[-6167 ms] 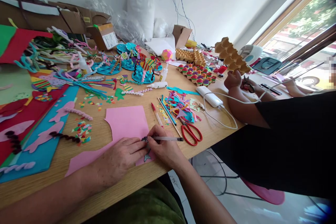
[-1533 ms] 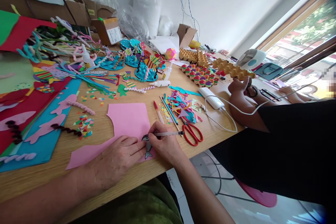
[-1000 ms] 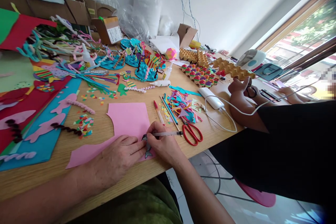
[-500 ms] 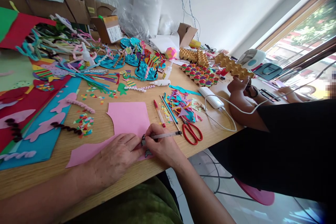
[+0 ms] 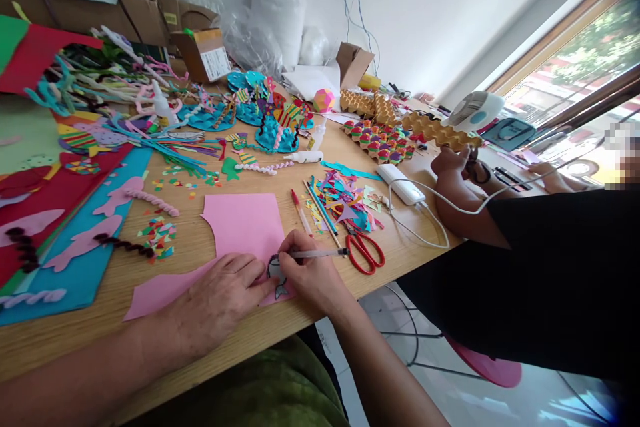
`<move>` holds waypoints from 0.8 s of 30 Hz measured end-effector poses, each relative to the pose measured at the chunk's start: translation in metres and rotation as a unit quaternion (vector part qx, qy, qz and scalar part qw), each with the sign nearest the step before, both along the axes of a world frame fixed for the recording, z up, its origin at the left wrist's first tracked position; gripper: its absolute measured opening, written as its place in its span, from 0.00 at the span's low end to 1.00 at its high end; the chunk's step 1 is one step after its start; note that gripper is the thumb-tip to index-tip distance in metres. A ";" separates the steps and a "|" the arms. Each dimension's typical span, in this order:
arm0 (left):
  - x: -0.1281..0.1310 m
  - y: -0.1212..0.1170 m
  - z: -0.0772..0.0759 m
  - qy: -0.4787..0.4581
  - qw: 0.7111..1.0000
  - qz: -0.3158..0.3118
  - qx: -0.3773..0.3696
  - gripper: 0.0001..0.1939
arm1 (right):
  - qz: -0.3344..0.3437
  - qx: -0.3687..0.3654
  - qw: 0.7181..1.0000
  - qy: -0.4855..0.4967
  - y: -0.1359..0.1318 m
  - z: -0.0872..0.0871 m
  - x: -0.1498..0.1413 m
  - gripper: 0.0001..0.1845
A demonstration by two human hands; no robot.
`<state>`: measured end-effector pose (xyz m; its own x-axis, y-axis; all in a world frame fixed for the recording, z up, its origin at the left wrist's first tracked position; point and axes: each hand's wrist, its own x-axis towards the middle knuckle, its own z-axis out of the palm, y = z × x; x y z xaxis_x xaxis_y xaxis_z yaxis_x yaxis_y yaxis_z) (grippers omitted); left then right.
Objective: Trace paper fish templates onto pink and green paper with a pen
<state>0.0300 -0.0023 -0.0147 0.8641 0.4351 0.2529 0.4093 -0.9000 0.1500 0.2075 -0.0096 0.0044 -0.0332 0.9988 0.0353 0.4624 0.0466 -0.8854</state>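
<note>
A pen point(image 5: 315, 253) with a clear barrel and dark end is pinched in my right hand point(image 5: 314, 275), its tip at the top right of a small grey fish-shaped cutout point(image 5: 276, 269). The cutout has a dark outline and lies on a pink sheet point(image 5: 245, 220) with a curved cut-out edge. My left hand point(image 5: 225, 297) lies over the sheet with its fingers stretched out, pressing it, the thumb touching the cutout's left edge. My right fingers hide the cutout's right side and the pen tip.
Red-handled scissors point(image 5: 366, 252), a red pen point(image 5: 301, 211) and paper scraps point(image 5: 350, 200) lie right of the sheet. A white power bank point(image 5: 400, 185) trails a cable. Further right, another person's hand point(image 5: 453, 167) holds an egg carton point(image 5: 440, 131). Pink fish shapes point(image 5: 85, 240) lie left.
My right hand has shifted slightly along the cutout's edge, uncovering more of the grey shape. The pen lies a little flatter. My left hand stays put.
</note>
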 end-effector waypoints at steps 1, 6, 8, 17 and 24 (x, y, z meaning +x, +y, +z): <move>0.000 0.000 0.000 -0.001 1.000 -0.002 -0.003 0.09 | 0.006 0.001 1.000 -0.007 0.000 0.000 0.000 0.05; 0.000 0.000 0.002 0.000 1.000 0.000 -0.002 0.07 | 0.018 0.001 1.000 -0.016 -0.001 0.002 -0.002 0.06; 0.000 0.000 0.003 -0.003 1.000 0.001 0.004 0.07 | 0.026 0.000 1.000 -0.015 -0.003 0.002 -0.002 0.06; 0.000 0.001 0.001 -0.025 1.000 0.004 0.012 0.10 | 0.048 -0.031 0.998 0.017 -0.008 0.001 -0.002 0.05; 0.000 0.001 0.002 -0.017 1.000 0.003 0.013 0.08 | 0.043 -0.034 0.998 0.017 -0.010 0.002 -0.002 0.05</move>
